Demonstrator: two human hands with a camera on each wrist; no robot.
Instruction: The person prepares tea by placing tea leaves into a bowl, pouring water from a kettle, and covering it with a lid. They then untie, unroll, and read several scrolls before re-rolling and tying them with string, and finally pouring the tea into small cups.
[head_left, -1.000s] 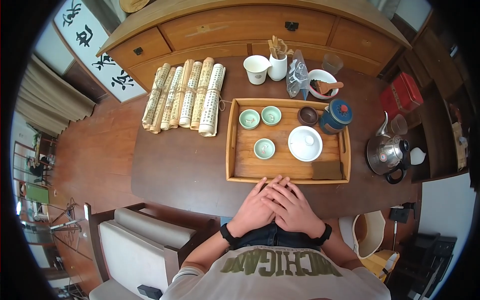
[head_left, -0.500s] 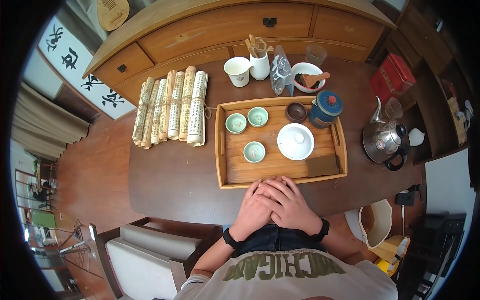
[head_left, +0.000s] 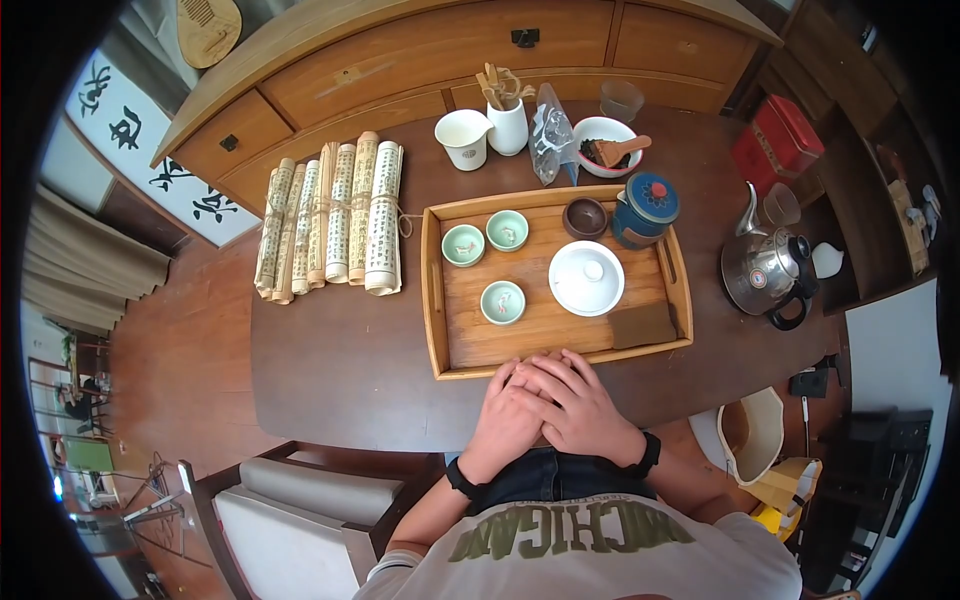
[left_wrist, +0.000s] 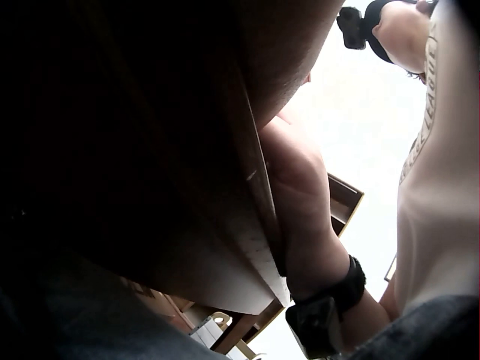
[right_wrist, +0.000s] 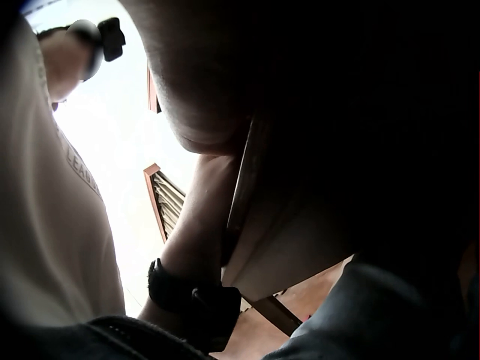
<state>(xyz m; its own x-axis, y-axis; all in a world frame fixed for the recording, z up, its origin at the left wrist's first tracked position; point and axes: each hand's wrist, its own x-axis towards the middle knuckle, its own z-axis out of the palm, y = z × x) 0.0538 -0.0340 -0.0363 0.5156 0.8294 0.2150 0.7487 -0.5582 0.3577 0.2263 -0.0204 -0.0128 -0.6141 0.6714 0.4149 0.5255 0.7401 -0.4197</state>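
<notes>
In the head view my right hand point(head_left: 583, 415) lies over my left hand point(head_left: 502, 428), fingers overlapping, at the table's front edge. Both hands hold no object, and the left fingers are partly hidden under the right ones. Their fingertips come right up to the near rim of a wooden tea tray point(head_left: 437, 330). On it stand three pale green teacups point(head_left: 503, 302), a white lidded gaiwan point(head_left: 587, 280), a small dark brown cup point(head_left: 584, 217) and a blue lidded jar point(head_left: 650, 205). A folded brown cloth point(head_left: 643, 326) lies in the near right corner. Both wrist views are mostly dark, showing the opposite forearm.
Tied bamboo-like scrolls point(head_left: 335, 220) lie left of the tray. Behind it stand a white pitcher point(head_left: 463, 140), a tool holder point(head_left: 507, 128), a plastic bag point(head_left: 551, 140) and a bowl with a wooden scoop point(head_left: 622, 150). At right are a steel kettle point(head_left: 760, 272) and red tin point(head_left: 775, 145).
The head view has turned, so the table's things sit further left in it. My hands have drawn closer together, the right fingers folding further over the left ones. Nothing on the table has been moved.
</notes>
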